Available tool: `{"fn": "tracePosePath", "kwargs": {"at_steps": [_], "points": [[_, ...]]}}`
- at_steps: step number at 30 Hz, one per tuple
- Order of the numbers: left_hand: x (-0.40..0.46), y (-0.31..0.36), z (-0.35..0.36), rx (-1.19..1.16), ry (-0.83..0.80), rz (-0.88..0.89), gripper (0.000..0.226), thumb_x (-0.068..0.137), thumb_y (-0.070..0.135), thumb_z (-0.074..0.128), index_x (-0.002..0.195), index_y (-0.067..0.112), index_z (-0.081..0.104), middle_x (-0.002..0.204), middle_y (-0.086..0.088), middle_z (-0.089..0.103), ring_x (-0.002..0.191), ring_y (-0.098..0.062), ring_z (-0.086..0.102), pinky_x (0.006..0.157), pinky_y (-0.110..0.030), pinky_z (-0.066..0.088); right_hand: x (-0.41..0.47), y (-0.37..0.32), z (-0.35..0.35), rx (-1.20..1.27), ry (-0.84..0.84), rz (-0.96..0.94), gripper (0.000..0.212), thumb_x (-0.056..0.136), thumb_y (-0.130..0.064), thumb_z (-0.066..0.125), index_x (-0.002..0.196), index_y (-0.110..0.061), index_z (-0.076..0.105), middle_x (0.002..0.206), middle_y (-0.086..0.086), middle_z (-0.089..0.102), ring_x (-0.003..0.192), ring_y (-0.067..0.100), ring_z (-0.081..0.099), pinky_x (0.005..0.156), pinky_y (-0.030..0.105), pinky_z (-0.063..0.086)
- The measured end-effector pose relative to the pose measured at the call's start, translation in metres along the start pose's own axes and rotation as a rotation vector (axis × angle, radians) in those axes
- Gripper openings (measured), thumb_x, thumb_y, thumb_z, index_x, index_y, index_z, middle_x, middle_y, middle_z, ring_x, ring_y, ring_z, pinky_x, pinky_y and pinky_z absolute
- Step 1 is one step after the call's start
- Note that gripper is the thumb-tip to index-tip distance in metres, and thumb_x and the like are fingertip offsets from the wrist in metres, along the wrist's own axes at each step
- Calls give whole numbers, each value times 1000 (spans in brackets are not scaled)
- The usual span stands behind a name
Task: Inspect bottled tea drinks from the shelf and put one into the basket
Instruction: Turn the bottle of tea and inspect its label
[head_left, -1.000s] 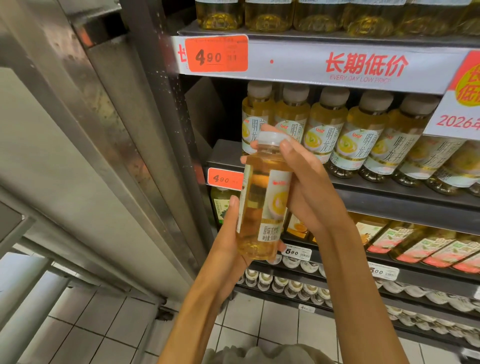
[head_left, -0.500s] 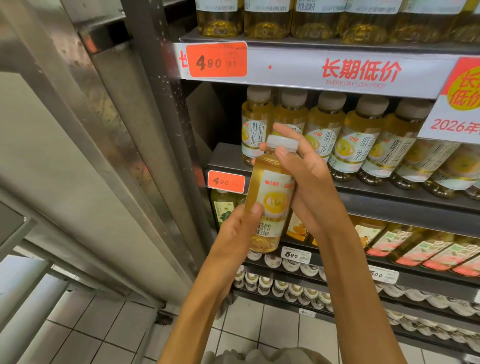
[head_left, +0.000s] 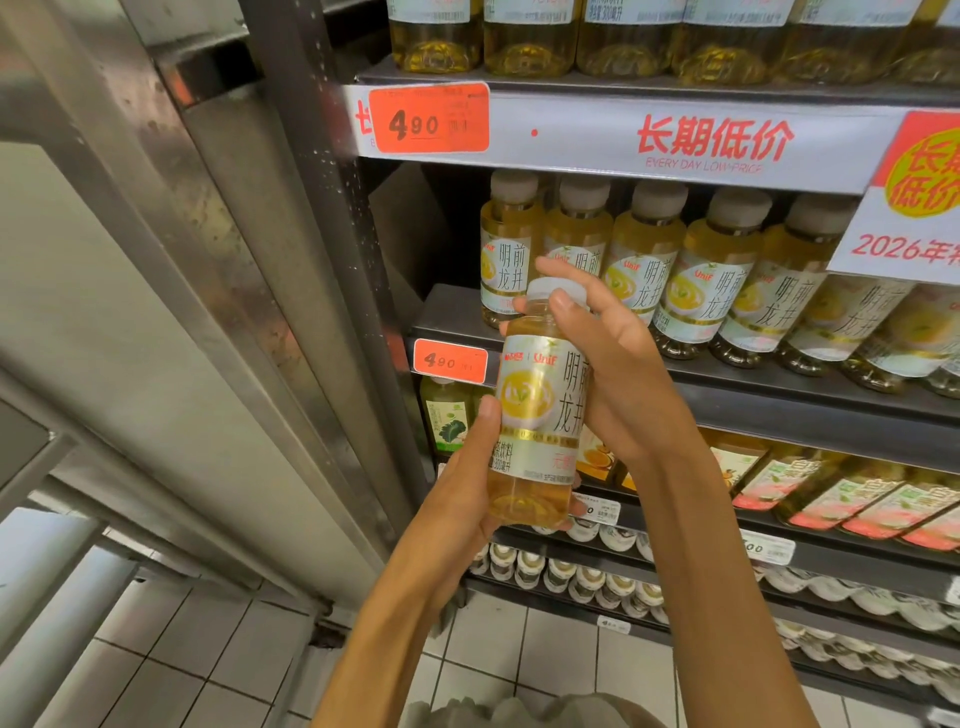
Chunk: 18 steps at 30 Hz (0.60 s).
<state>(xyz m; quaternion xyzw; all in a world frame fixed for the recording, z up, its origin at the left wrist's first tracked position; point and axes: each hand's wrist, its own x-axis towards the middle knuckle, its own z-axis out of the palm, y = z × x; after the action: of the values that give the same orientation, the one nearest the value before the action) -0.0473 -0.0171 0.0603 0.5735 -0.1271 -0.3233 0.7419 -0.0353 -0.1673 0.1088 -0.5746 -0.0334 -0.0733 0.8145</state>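
I hold a yellow tea bottle with a white cap and a white and gold label upright in front of the shelf. My left hand grips its lower part, thumb on the label's left edge. My right hand wraps its neck and upper body from the right, fingers curled near the cap. The label's front, with a cup picture, faces me. Behind it a row of matching tea bottles stands on the middle shelf. No basket is in view.
A metal pillar stands left of the shelving. Orange 4.90 price tags mark the shelf edges. Larger bottles fill the top shelf, leaning peach-labelled bottles and small white-capped bottles the lower ones. White floor tiles lie below.
The bottle has been turned in my hands, so the label's front now faces me. My left thumb has shifted onto the label's left edge. My view has moved slightly.
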Motion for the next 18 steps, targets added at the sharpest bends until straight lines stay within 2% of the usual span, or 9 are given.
{"fn": "tracePosePath", "kwargs": {"at_steps": [2,4,7,9,11,14,18], "points": [[-1,0,-2,100,43,-21,71,70,79,38,123,34,56,113,-5,71,102,-25,68,98,-43,50,0,-1,-1,19,-3,9,39,85,-25,57,124,-22,55,111,8,65,97,17,64,79,29,54],[-2,0,-2,133,52,-37,68,64,79,38,115,40,59,116,-1,70,108,-24,66,105,-48,42,0,-1,-3,20,-3,15,41,86,-25,60,126,-19,54,112,8,65,101,19,64,81,30,54],[-3,3,1,71,31,-53,57,71,76,50,111,38,64,113,-6,71,104,-28,67,96,-50,49,2,-1,-4,24,13,55,50,84,-32,62,130,-16,52,115,10,65,103,23,64,81,32,55],[-4,7,4,7,-43,-40,47,78,69,55,108,35,68,104,-8,72,92,-26,70,79,-40,58,3,1,-6,25,22,105,52,83,-36,59,132,-17,51,120,12,64,104,22,65,80,31,56],[-6,10,7,-80,-83,-37,44,80,61,57,108,29,69,96,-12,72,82,-26,71,70,-34,58,4,4,-8,48,23,148,43,92,-34,54,132,-18,51,124,15,62,108,25,64,83,34,56],[-8,12,11,-269,-166,-42,52,74,58,68,109,19,71,91,-18,68,75,-28,69,68,-36,57,6,8,-10,124,9,183,39,93,-31,52,130,-21,52,125,21,61,108,31,65,91,43,54],[-10,13,16,-382,-278,-53,59,69,51,77,112,10,69,97,-23,67,82,-32,70,74,-39,58,7,11,-10,139,21,249,45,84,-40,58,125,-20,58,117,17,66,105,32,66,91,46,53]]}}
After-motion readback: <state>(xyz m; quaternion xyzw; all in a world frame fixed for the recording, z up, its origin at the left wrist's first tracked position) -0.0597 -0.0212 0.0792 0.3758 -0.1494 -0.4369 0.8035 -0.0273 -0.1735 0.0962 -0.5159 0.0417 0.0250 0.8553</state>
